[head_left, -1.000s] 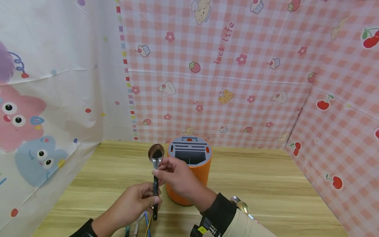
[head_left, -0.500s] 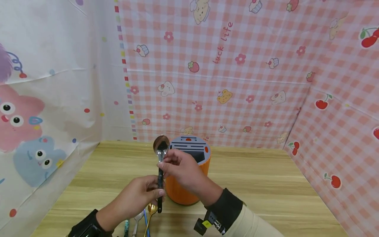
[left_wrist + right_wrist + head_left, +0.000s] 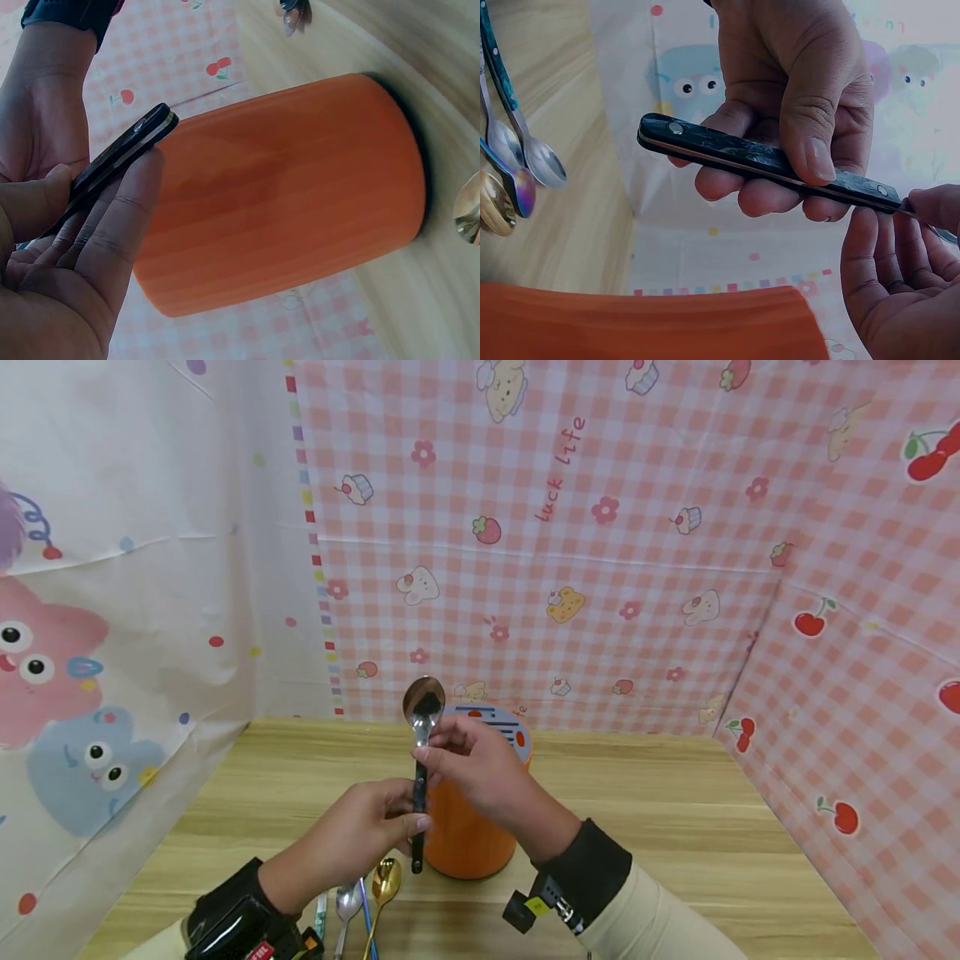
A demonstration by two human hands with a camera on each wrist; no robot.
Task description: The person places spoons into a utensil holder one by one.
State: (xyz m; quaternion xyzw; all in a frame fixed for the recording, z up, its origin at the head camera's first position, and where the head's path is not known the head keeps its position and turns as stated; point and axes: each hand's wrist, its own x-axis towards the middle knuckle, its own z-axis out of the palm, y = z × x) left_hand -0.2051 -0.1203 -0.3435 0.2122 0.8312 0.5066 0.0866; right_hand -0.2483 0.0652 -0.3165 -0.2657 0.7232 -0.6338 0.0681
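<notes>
Both hands hold one spoon [image 3: 424, 702] upright, bowl at the top, in front of an orange cylindrical holder [image 3: 471, 831]. Its metal bowl is shiny, and the dark marbled handle [image 3: 765, 156] has silver rivets. My left hand [image 3: 365, 828] pinches the lower handle between thumb and fingers; the handle's end sticks out below. Higher up, my right hand [image 3: 480, 764] pinches the neck just under the bowl. In the left wrist view the handle end points toward the orange holder [image 3: 292, 195]. The holder's slotted grey top [image 3: 491, 720] is partly hidden behind my right hand.
On the wooden table [image 3: 660, 827] at the front left lie several spoons, among them a gold spoon [image 3: 386, 883] and a silver spoon [image 3: 348, 903]. A rainbow-tinted spoon [image 3: 523, 191] shows in the right wrist view. Patterned cloth [image 3: 555, 552] walls the back and sides.
Both hands have raised the spoon and shifted it slightly right, keeping their grips. The gold spoon on the table has come into fuller view, and the spoons at right are now hidden.
</notes>
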